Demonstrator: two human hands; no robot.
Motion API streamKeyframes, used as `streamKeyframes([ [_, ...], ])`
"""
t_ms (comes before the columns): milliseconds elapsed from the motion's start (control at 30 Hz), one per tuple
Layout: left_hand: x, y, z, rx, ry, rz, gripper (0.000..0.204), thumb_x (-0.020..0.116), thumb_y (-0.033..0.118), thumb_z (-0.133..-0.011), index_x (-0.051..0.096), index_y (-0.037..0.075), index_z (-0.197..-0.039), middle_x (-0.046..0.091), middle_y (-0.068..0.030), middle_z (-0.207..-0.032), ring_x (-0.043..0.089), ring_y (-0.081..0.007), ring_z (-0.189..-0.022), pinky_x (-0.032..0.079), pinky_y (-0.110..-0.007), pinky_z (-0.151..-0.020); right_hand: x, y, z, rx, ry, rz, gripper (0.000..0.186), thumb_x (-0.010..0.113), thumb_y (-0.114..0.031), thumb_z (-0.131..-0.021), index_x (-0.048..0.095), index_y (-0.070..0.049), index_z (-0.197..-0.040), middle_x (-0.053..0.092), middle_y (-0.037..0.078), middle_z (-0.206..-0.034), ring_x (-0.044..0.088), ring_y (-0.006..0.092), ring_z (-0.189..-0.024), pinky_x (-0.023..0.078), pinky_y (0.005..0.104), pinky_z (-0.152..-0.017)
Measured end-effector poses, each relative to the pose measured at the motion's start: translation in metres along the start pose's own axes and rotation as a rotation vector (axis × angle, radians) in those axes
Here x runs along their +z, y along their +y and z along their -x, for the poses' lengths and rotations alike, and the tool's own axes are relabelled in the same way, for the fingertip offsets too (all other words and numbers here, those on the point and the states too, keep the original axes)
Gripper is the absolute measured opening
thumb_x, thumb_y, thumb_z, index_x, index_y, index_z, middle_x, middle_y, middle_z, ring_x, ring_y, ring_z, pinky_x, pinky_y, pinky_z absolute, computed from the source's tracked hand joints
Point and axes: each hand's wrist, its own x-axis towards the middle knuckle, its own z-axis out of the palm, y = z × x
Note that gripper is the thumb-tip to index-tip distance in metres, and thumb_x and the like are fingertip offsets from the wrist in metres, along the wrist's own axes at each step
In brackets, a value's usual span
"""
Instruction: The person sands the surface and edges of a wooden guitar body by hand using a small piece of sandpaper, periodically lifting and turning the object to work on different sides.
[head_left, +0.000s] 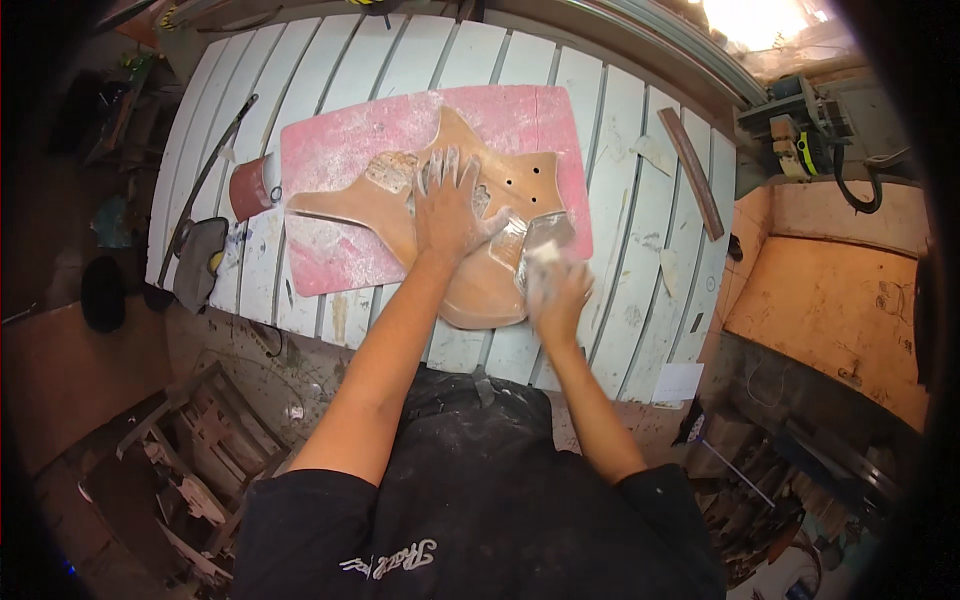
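A tan, cut-out wooden guitar body (465,295) with routed cavities and several dark holes lies on a dusty pink board (340,255). My left hand (450,210) rests flat on its middle, fingers spread and coated in white dust. My right hand (560,295), blurred, grips a small pale block (548,253) at the right edge of the body, beside a shiny, smoothed recess. The block's lower part is hidden by my fingers.
On the white slatted table (620,320) are a reddish sanding sheet (250,190), a dark tool (205,260) at left and a brown wooden strip (690,175) at right. A machine (800,130) stands upper right, an orange panel (820,310) beyond the table.
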Motion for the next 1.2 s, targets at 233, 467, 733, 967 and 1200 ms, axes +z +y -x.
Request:
streamKeyframes([
  [233, 0.001, 0.004, 0.003, -0.024, -0.003, 0.001, 0.088, 0.074, 0.057, -0.076, 0.052, 0.009, -0.145, 0.044, -0.0218, -0.154, 0.034, -0.0386, -0.146, 0.019, -0.056, -0.122, -0.013, 0.021, -0.055, 0.015, 0.231, -0.012, 0.019, 0.072, -0.023, -0.086, 0.070, -0.009, -0.099, 0.057, 0.018, -0.109, 0.051, 0.0400, -0.105, 0.043, 0.0521, -0.088],
  [467, 0.003, 0.000, 0.004, -0.016, -0.010, 0.005, 0.089, 0.073, 0.058, -0.076, 0.051, 0.009, -0.147, 0.043, -0.0216, -0.154, 0.034, -0.0391, -0.146, 0.019, -0.057, -0.122, -0.018, 0.025, -0.055, -0.016, 0.093, -0.081, 0.021, 0.072, -0.026, -0.088, 0.071, -0.011, -0.101, 0.059, 0.018, -0.113, 0.052, 0.0403, -0.107, 0.042, 0.0531, -0.094],
  [733, -0.001, 0.002, 0.000, -0.031, -0.041, -0.033, 0.088, 0.071, 0.060, -0.078, 0.050, 0.011, -0.148, 0.042, -0.0186, -0.156, 0.030, -0.0358, -0.150, 0.015, -0.056, -0.124, -0.014, 0.013, -0.029, -0.062, 0.074, -0.019, 0.018, 0.070, -0.024, -0.089, 0.070, -0.008, -0.098, 0.058, 0.020, -0.113, 0.051, 0.0418, -0.108, 0.044, 0.0537, -0.091],
  [967, -0.001, 0.003, 0.001, -0.014, -0.029, -0.026, 0.089, 0.073, 0.058, -0.077, 0.050, 0.008, -0.147, 0.042, -0.0214, -0.155, 0.033, -0.0379, -0.148, 0.018, -0.056, -0.123, -0.006, 0.005, -0.017, 0.054, 0.086, 0.065, 0.024, 0.071, -0.023, -0.087, 0.070, -0.008, -0.105, 0.058, 0.019, -0.113, 0.051, 0.0413, -0.107, 0.042, 0.0525, -0.093],
  [1200, 0.000, 0.006, 0.000, -0.015, -0.015, -0.021, 0.088, 0.073, 0.057, -0.077, 0.051, 0.007, -0.146, 0.043, -0.0220, -0.154, 0.033, -0.0386, -0.147, 0.018, -0.056, -0.122, -0.010, 0.017, -0.049, 0.157, 0.162, 0.027, 0.018, 0.073, -0.025, -0.088, 0.073, -0.011, -0.099, 0.057, 0.019, -0.113, 0.051, 0.0405, -0.110, 0.042, 0.0528, -0.094],
])
